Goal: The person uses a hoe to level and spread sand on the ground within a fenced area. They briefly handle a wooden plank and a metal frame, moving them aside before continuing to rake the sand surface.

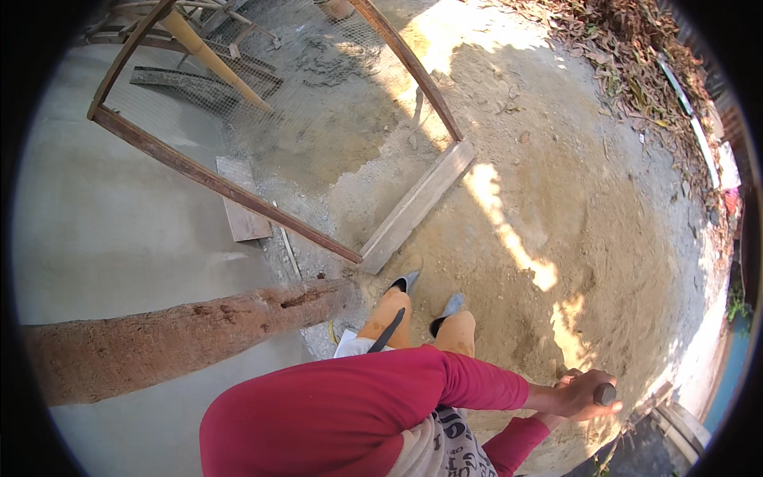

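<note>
Both my hands are together at the lower right, close in front of me. My left hand [584, 395] is closed around a tool handle [606, 393], whose round dark end pokes out of the fist. Beneath it is my right hand [548, 419], largely covered, its visible part closed in at the same handle. The rest of the tool is hidden by the hands, so its kind does not show. Trodden brown soil [517, 334] lies under and around the hands.
A wood-framed mesh screen [226, 188] leans ahead, with a bamboo pole [211, 60] behind it. To the left, a tree trunk [199, 338] crosses above smooth grey ground. A flat board [241, 199] lies beside the screen. Dry leaves [612, 52] pile up at the far right.
</note>
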`<state>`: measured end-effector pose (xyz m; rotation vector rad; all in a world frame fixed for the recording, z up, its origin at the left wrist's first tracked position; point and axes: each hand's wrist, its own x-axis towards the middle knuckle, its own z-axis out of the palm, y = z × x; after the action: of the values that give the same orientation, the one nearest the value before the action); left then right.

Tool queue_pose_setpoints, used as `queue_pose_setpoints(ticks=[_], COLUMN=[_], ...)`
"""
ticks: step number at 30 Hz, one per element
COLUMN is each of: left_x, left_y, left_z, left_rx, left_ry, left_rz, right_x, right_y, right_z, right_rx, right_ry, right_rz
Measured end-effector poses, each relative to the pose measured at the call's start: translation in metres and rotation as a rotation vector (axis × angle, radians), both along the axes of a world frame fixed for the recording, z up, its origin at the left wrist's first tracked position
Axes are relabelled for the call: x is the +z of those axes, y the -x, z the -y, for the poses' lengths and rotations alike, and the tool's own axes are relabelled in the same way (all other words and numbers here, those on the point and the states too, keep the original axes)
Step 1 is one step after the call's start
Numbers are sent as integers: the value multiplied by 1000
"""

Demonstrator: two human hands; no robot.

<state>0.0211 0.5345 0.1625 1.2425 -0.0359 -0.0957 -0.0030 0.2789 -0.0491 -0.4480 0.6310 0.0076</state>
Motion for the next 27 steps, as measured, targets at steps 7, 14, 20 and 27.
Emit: queue_pose_setpoints(ticks=[7, 14, 20, 27], left_x=[-39, 17, 102, 12], left_y=[-2, 173, 390, 436], left_z=[-240, -498, -555, -523], left_rx=[284, 585, 1046, 1429], left_ry=[580, 402, -105, 185], left_rz=[-98, 395, 913, 461], right_x=[-54, -84, 178, 310], right_y=[-66, -98, -53, -86], right_z=[-101, -451, -749, -772], right_rx=[162, 557, 971, 993], right_ry=[487, 318, -116, -363], right_rz=[-755, -637, 40, 546])
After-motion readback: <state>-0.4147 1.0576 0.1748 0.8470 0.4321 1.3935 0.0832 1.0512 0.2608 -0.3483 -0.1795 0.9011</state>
